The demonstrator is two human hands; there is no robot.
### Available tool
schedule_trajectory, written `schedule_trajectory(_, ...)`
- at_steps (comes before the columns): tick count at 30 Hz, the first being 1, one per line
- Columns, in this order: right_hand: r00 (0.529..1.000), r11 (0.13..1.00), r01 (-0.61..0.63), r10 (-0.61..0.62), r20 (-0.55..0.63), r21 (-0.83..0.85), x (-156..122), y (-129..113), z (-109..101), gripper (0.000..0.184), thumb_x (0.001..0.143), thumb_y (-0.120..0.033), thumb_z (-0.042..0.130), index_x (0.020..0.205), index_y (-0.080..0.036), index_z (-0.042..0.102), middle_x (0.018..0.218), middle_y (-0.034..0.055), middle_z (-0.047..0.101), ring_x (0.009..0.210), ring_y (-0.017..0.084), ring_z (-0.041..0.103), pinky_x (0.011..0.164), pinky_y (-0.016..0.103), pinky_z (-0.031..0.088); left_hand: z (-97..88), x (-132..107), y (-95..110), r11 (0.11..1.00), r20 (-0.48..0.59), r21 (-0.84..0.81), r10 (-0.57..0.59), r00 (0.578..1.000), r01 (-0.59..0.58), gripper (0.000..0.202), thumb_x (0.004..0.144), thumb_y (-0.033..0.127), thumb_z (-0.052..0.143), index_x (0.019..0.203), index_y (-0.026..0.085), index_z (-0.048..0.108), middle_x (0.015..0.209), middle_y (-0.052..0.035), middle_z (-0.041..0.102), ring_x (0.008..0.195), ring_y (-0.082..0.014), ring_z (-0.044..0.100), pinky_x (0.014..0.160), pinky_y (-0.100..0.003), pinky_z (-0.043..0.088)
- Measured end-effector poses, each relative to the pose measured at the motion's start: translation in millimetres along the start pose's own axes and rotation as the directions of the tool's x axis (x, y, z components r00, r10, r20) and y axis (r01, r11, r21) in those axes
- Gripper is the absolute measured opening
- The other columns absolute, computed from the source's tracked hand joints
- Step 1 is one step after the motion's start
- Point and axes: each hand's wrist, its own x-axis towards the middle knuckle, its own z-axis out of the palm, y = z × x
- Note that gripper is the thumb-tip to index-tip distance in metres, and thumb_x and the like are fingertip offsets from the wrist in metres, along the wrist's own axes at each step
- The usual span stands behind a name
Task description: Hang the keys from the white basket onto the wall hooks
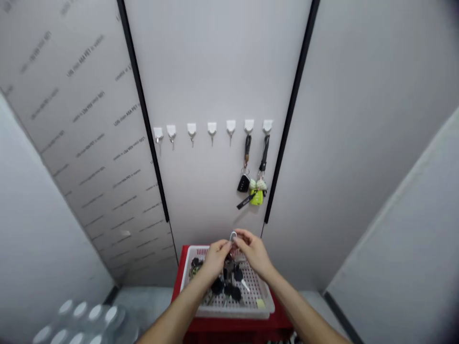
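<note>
My left hand (215, 258) and my right hand (255, 253) meet above a white plastic basket (253, 313). Between their fingertips is a thin whitish loop (233, 235); both hands pinch it, and it sticks up above them. Dark keys (229, 270) show just below my hands, but I cannot tell whether they hang from the loop or lie in the basket. More keys with black heads (234, 292) lie in the basket, along with a small yellow piece (260, 304).
White hooks (212, 128) line the wall in a row. The two rightmost carry a black car key (244, 183) and a yellow-green key fob (256, 197) on dark straps. The basket stands on a red stool or table (236, 326). Capped bottles (81, 310) stand at lower left.
</note>
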Motion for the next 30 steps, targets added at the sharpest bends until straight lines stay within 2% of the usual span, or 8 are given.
schedule_trajectory(3, 0.997, 0.997, 0.076, -0.076, -0.018, -0.029, 12, -11, -2, 0.030, 0.062, -0.029, 0.047, 0.086, -0.012, 0.050, 0.063, 0.0015, 0.053, 0.056, 0.010, 0.048, 0.055, 0.024, 0.039, 3.5, 14, 14, 0.998, 0.000, -0.050, 0.034, 0.999, -0.034, 0.032, 0.065, 0.039, 0.037, 0.053, 0.011, 0.046, 0.048, 0.0023, 0.042, 0.047, -0.0067, 0.037, 0.047, -0.018, 0.029)
schedule_trajectory(7, 0.959, 0.964, 0.261, -0.266, -0.103, -0.052, 38, -50, -4, 0.032, 0.063, -0.028, 0.046, 0.091, -0.013, 0.045, 0.064, 0.0019, 0.054, 0.057, 0.012, 0.049, 0.056, 0.024, 0.040, 1.0, 42, 62, 0.983, -0.089, -0.107, 0.138, 0.986, -0.148, 0.031, 0.064, 0.039, 0.038, 0.050, 0.011, 0.045, 0.046, 0.0027, 0.041, 0.043, -0.0055, 0.035, 0.044, -0.018, 0.028)
schedule_trajectory(10, 0.893, 0.899, 0.402, -0.427, -0.140, -0.173, 59, -90, -7, 0.024, 0.064, -0.028, 0.043, 0.083, -0.014, 0.050, 0.070, 0.0045, 0.056, 0.063, 0.013, 0.051, 0.059, 0.026, 0.041, -5.5, 68, 107, 0.956, -0.189, -0.129, 0.236, 0.953, -0.262, 0.026, 0.063, 0.035, 0.041, 0.053, 0.011, 0.048, 0.046, 0.0030, 0.042, 0.044, -0.0054, 0.036, 0.045, -0.017, 0.029)
schedule_trajectory(14, 0.762, 0.729, 0.551, -0.638, -0.110, -0.406, 88, -136, -14, 0.025, 0.067, -0.023, 0.037, 0.085, -0.016, 0.054, 0.085, 0.0064, 0.056, 0.075, 0.014, 0.051, 0.069, 0.028, 0.039, -15.0, 100, 158, 0.919, -0.231, -0.180, 0.307, 0.923, -0.351, 0.021, 0.064, 0.027, 0.042, 0.051, 0.012, 0.048, 0.045, 0.0033, 0.043, 0.042, -0.0046, 0.037, 0.045, -0.017, 0.029)
schedule_trajectory(16, 0.703, 0.644, 0.582, -0.705, -0.092, -0.496, 102, -153, -16, 0.028, 0.067, -0.019, 0.035, 0.087, -0.015, 0.054, 0.086, 0.0065, 0.056, 0.078, 0.014, 0.050, 0.071, 0.028, 0.038, -18.2, 113, 178, 0.908, -0.225, -0.216, 0.311, 0.923, -0.359, 0.020, 0.065, 0.023, 0.042, 0.049, 0.011, 0.048, 0.043, 0.0032, 0.043, 0.039, -0.0039, 0.037, 0.044, -0.017, 0.030)
schedule_trajectory(18, 0.675, 0.590, 0.577, -0.734, -0.077, -0.565, 114, -165, -17, 0.030, 0.066, -0.015, 0.034, 0.088, -0.014, 0.054, 0.085, 0.0065, 0.056, 0.078, 0.014, 0.050, 0.072, 0.028, 0.037, -19.9, 123, 194, 0.905, -0.230, -0.246, 0.293, 0.928, -0.347, 0.020, 0.066, 0.019, 0.041, 0.049, 0.011, 0.047, 0.042, 0.0030, 0.044, 0.038, -0.0034, 0.038, 0.044, -0.016, 0.030)
schedule_trajectory(23, 0.690, 0.528, 0.516, -0.723, -0.038, -0.675, 135, -175, -14, 0.032, 0.064, -0.011, 0.033, 0.087, -0.015, 0.055, 0.083, 0.0058, 0.057, 0.076, 0.015, 0.050, 0.069, 0.027, 0.038, -19.4, 137, 210, 0.931, -0.291, -0.228, 0.213, 0.933, -0.284, 0.021, 0.068, 0.015, 0.038, 0.049, 0.011, 0.046, 0.043, 0.0024, 0.045, 0.037, -0.0032, 0.040, 0.046, -0.017, 0.034)
schedule_trajectory(30, 0.742, 0.509, 0.428, -0.670, -0.031, -0.747, 137, -166, -14, 0.031, 0.063, -0.012, 0.036, 0.089, -0.011, 0.054, 0.082, 0.0090, 0.057, 0.075, 0.017, 0.051, 0.070, 0.028, 0.038, -23.3, 146, 189, 0.965, -0.311, -0.096, 0.203, 0.929, -0.243, 0.017, 0.065, 0.018, 0.043, 0.049, 0.011, 0.049, 0.043, 0.0010, 0.048, 0.040, -0.0059, 0.043, 0.047, -0.019, 0.035)
